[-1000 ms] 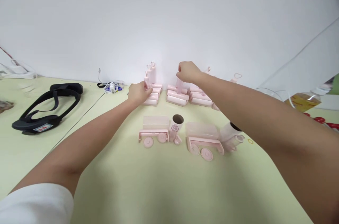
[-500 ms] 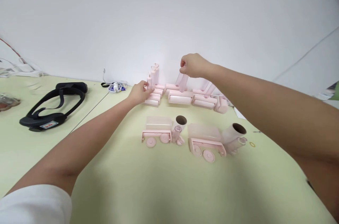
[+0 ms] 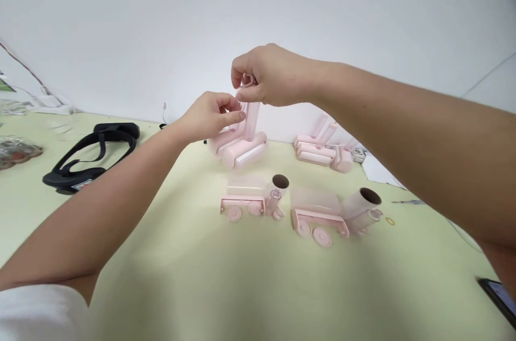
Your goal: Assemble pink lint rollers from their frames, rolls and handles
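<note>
My left hand pinches the handle of a pink lint roller, whose head tilts below it near the wall. Fingers of my right hand close round the looped handle top of another pink lint roller with a white roll in its head. The two hands are close together, and the rollers overlap and are blurred. How many rollers the left hand has is unclear. Nearer me on the table lie lint roller parts: clear covers, pink frames, round discs and upright paper rolls.
More assembled lint rollers lean at the wall on the right. A black headset strap lies at the left on the pale green table. A phone is at the right edge, with a yellow ring and white paper nearby.
My right hand has moved left and up, bringing a lint roller beside those at my left hand. My left hand has risen a little. The row of rollers now has a gap in its middle.
</note>
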### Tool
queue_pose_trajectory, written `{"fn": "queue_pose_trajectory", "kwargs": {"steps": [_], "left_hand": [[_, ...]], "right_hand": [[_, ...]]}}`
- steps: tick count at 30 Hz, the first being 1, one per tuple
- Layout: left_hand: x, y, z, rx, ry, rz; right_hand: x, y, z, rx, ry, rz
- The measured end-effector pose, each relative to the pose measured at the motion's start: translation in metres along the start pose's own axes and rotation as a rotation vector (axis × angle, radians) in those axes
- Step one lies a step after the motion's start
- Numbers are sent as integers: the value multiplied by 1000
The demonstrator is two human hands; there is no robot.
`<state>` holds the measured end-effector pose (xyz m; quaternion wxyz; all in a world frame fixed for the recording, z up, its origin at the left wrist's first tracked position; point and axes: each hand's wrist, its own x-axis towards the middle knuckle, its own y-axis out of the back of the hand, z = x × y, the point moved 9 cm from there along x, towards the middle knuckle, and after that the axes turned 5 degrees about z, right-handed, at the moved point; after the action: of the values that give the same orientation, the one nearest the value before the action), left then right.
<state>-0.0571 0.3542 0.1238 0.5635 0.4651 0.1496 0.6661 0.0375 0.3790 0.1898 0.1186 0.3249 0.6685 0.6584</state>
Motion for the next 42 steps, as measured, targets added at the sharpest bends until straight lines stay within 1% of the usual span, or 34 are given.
{"fn": "queue_pose_trajectory", "kwargs": {"steps": [2, 3, 5, 7, 9, 11, 13, 15, 16, 20, 23, 26, 30, 34, 37, 39, 41, 42], "left_hand": [[-2, 0, -6, 18, 20, -3], [-3, 1, -10, 36, 27, 7], [-5, 6, -21, 72, 40, 30], [-8, 10, -35, 68, 52, 33], [-12, 10, -50, 10, 66, -13], [-17, 4, -64, -68, 78, -84], [-21, -5, -72, -139, 72, -139], [-25, -17, -76, -173, 64, -183], [-26, -24, -77, -177, 67, -202], [-27, -49, -78, -230, 92, -257], [-25, -60, -76, -329, 67, -294], [-22, -64, -79, -322, 37, -298], [-21, -63, -84, -275, 40, -270], [-26, -62, -90, -247, 96, -228], [-33, -60, -92, -132, 109, -178], [-37, -59, -93, -52, 97, -135], [-39, -58, -93, -19, 76, -104], [-40, -59, -94, -15, 71, -97]], "right_hand": [[0, -3, -8, 11, 40, -3], [-1, -4, -7, 15, 46, -3], [-2, -2, 1, 19, 32, 0], [-5, 4, 17, 13, 3, 4], [-8, 12, 37, -7, -28, 13], [-11, 19, 57, -29, -56, 27], [-11, 18, 76, -55, -80, 36], [-8, 8, 94, -90, -109, 35], [-7, -1, 100, -109, -120, 29], [-3, -48, 119, -173, -166, -41], [0, -78, 125, -164, -187, -69], [8, -93, 127, -149, -198, -42], [23, -98, 124, -156, -198, 15], [27, -99, 120, -122, -234, 42], [19, -88, 125, -82, -243, 41], [8, -72, 141, -104, -260, 15], [-10, -52, 168, -203, -317, -36], [-21, -45, 184, -260, -356, -97]]}}
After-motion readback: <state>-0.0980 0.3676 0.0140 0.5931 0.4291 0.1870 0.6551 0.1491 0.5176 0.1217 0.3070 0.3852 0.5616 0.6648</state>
